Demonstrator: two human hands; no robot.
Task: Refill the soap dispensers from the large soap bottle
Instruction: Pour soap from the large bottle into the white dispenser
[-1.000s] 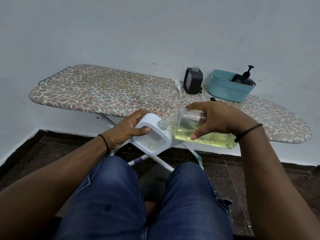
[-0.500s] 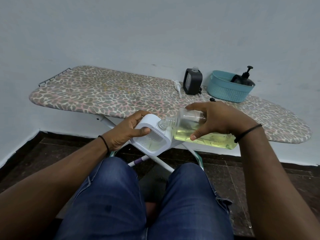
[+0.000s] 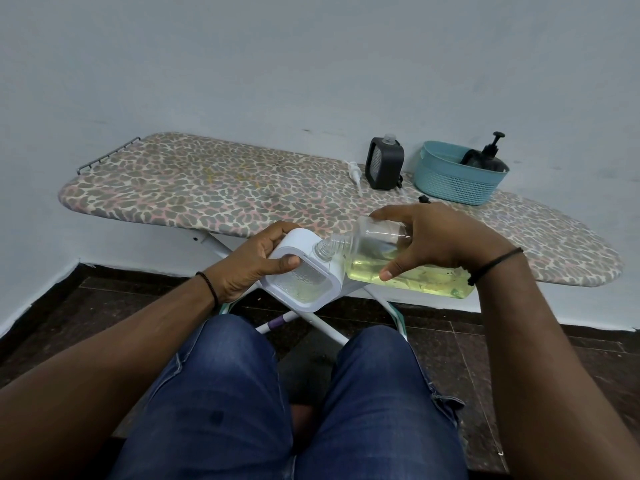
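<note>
My left hand [image 3: 247, 263] grips a white soap dispenser [image 3: 306, 284] with a clear window, held tilted in front of the ironing board's near edge. My right hand [image 3: 436, 239] holds the large clear soap bottle [image 3: 391, 268] on its side; yellow-green soap lies along its lower wall. The bottle's threaded neck meets the dispenser's open neck [image 3: 322, 251]. A little soap shows low in the dispenser's window. A dark grey dispenser [image 3: 385, 164] with an open clear neck stands at the back of the board.
The leopard-print ironing board [image 3: 207, 188] stands against a pale wall. A white pump head [image 3: 355, 173] lies beside the grey dispenser. A teal basket [image 3: 450, 183] at the back right holds a black pump bottle [image 3: 486, 157]. My knees are below the hands.
The view and hands have barely shifted. Both hands keep their hold with the bottle's neck at the dispenser's opening.
</note>
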